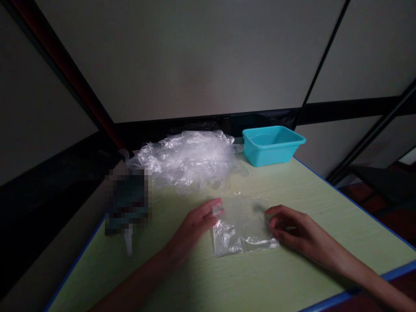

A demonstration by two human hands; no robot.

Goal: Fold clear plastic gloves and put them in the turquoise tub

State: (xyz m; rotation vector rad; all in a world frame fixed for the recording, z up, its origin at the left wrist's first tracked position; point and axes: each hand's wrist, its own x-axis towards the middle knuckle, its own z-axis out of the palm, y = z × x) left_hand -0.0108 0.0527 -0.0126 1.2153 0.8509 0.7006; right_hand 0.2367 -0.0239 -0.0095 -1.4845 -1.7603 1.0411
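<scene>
A small clear plastic bag (242,227) lies flat on the pale green table (227,277) between my hands. My left hand (198,225) pinches the bag's upper left corner with its fingertips closed on the plastic. My right hand (292,229) rests at the bag's right edge, fingers curled and touching the plastic; whether it grips the plastic I cannot make out.
A heap of crumpled clear plastic bags (188,160) lies at the back of the table. A turquoise plastic tub (273,145) stands at the back right. A blurred dark object (128,201) sits at the left edge. The table has a blue rim.
</scene>
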